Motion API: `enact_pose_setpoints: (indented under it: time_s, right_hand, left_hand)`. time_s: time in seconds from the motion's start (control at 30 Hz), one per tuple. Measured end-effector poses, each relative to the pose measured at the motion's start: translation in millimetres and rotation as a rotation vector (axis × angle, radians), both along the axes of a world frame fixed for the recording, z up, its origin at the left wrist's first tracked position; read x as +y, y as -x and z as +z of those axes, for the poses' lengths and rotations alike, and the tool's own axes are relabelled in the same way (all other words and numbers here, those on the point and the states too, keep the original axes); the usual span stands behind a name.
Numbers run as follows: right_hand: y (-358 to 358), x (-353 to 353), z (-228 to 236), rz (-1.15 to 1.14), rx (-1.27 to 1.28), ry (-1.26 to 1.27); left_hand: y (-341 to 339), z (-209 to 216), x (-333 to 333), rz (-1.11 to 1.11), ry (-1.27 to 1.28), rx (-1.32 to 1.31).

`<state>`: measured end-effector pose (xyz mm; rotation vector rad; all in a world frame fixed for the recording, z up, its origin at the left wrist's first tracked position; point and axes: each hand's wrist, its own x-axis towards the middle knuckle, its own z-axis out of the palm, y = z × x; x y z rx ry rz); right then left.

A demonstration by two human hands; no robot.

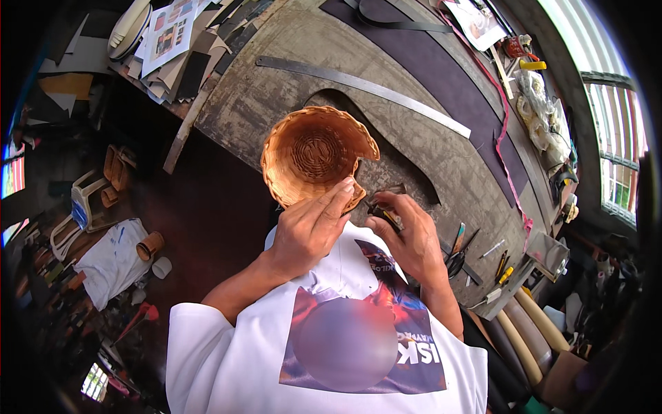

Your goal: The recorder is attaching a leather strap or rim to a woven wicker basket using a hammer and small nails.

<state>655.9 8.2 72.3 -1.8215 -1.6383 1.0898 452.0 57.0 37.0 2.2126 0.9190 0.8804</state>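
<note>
A round, tan wicker basket (289, 146) is tipped so its open mouth and woven bottom show. A notch breaks its rim on the right side. My left hand (312, 231) grips the near right part of that rim, fingers pressed together along the notch's lower edge. Just right of the basket, at the table edge, my right hand (414, 238) is closed with its fingers curled. Something small and dark with a bit of yellow shows at its fingertips, too hidden to name. Behind both hands, a thin dark strip (386, 148) curves over the worn table (241, 103).
A steel ruler (365, 86) lies across the table before a long dark purple sheet (441, 76). Scissors (456, 259), pens and a yellow cutter (507, 274) lie at right. Stacked leather-like pieces (196, 69) fill the far left; a white chair (79, 210) stands below left.
</note>
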Motion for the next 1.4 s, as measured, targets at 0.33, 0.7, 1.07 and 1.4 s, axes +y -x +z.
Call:
enact_pose_setpoints:
  time_s: [0.33,0.7,1.07,1.4]
  right_hand:
    - [1.6,15.5,-7.3,0.006,0.243,0.228]
    - [-0.4,21.0,-6.4,-0.075,0.378,0.424]
    - [-5.0,28.9,0.0,0.01,0.318,0.398]
    - [-2.0,26.7,2.0,-0.026,0.315,0.408]
  left_hand:
    - [-2.5,17.9,9.7,0.0,0.306,0.077]
    - [-22.7,29.8,30.7,0.103,0.545,0.157]
    - [-26.6,20.8,30.4,0.146,0.646,0.028]
    - [-25.1,14.8,27.9,0.115,0.574,0.025]
